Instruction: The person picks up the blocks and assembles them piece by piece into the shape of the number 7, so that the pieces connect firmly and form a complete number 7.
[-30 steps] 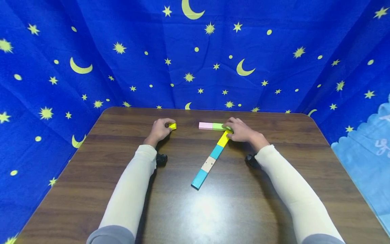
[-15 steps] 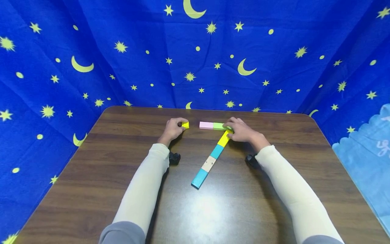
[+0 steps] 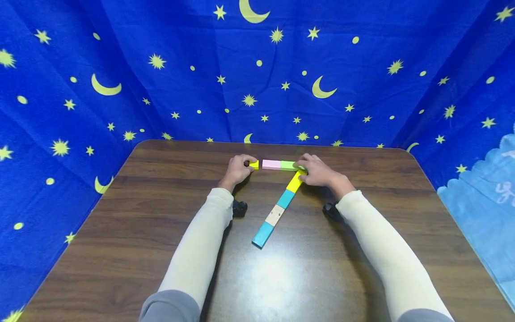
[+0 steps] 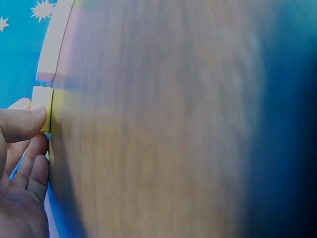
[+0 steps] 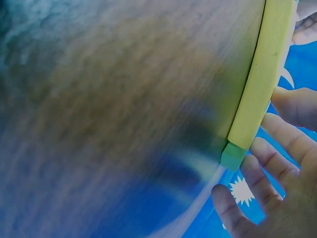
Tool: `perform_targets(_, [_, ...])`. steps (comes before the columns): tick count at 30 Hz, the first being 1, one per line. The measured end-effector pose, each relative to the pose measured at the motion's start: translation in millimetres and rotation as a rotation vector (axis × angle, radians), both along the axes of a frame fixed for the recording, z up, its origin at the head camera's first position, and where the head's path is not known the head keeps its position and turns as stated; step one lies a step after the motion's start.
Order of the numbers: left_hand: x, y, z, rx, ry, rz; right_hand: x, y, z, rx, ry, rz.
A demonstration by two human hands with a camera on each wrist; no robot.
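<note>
My left hand point(image 3: 238, 171) pinches a small yellow block point(image 3: 254, 165) between thumb and fingers; the left wrist view shows the thumb on the yellow block point(image 4: 42, 109). A narrow gap separates it from a pink block point(image 3: 271, 165), which lies end to end with a green block point(image 3: 287, 166). My right hand point(image 3: 318, 171) rests at the green block's right end and at the top of a longer yellow block point(image 3: 295, 181), its fingers spread in the right wrist view. From there a diagonal row runs down: a blue block point(image 3: 285, 199), a bare wood block point(image 3: 275, 215) and another blue block point(image 3: 263, 234).
The blocks lie on a brown wood-grain table point(image 3: 161, 232), whose far edge runs just beyond both hands. A blue curtain point(image 3: 173, 40) with moons and stars hangs behind it. Light-blue cloth point(image 3: 483, 201) hangs at the right. Black wrist cameras sit under each sleeve.
My left hand has slid the small yellow block rightward along the table, closing most of the space to the pink block. My right hand and the other blocks stay put.
</note>
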State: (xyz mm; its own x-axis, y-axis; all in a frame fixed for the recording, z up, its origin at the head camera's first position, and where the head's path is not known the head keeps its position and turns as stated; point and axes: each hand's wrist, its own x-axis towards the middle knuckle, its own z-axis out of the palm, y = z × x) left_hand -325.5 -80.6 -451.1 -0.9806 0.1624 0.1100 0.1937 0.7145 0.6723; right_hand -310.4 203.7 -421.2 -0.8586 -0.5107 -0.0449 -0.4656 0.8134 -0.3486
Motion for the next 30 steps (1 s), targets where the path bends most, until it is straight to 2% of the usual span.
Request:
perform_targets(5, [-0.7, 4, -1.2, 0.022, -0.029, 0.026, 1.0, -4, 0.8, -0.003, -0.010, 0.003])
perform_targets(12, [-2.1, 9, -4.3, 0.016, 0.002, 0.012, 1.6, -4, -0.7, 0.006, -0.013, -0.014])
perform_targets(18, [-0.9, 11, -6.8, 0.054, -0.037, 0.031, 2.5, -3, -1.6, 0.020, -0.010, -0.014])
perform_targets(30, [-0.8, 12, -1.6, 0.062, -0.043, 0.046, 4.1, -4, 0.1, 0.025, 0.032, -0.010])
